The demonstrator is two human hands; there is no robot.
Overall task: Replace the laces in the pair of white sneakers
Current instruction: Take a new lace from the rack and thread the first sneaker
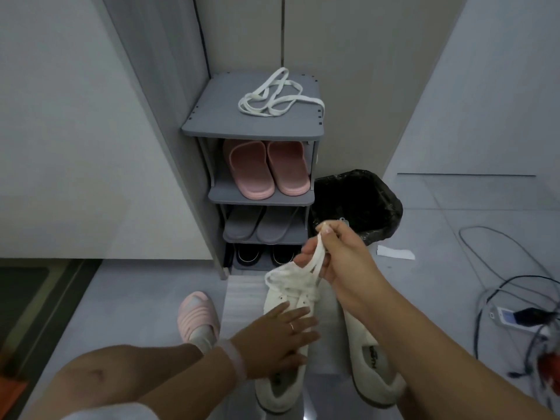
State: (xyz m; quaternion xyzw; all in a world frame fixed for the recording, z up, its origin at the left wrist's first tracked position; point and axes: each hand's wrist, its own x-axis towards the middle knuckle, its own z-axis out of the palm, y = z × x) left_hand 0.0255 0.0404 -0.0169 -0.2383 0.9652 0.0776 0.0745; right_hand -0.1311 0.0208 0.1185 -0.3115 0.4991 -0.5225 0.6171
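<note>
A person crouches over a pair of white sneakers on the grey floor (136,286) before a small grey shoe rack (254,128). The left hand (277,338), fingers straight and spread, presses flat on the left sneaker (281,386), a ring on one finger and a pale band at the wrist. The right hand (333,256) is raised above that shoe's toe, fingers curled round a bunch of white lace (315,259) that runs down into loose loops over the eyelets. The right sneaker (371,362) lies just beside the left one, partly hidden under the right forearm; its insole carries dark lettering too blurred to read.

A second white lace (278,97) lies in a loose tangle on the rack's top shelf, one end hanging over the right edge. Below it, a pair of pink slippers (268,168) fills the next shelf, grey slippers (260,225) the shelf under that, and dark shoes (263,254) the bottom. A bin lined with a black bag (360,201) stands just right of the rack, a scrap of white paper (395,253) near it on the floor. Cables (503,283) and a power strip (515,319) trail at far right. A foot in a pink slipper (198,313) rests left of the sneakers.
</note>
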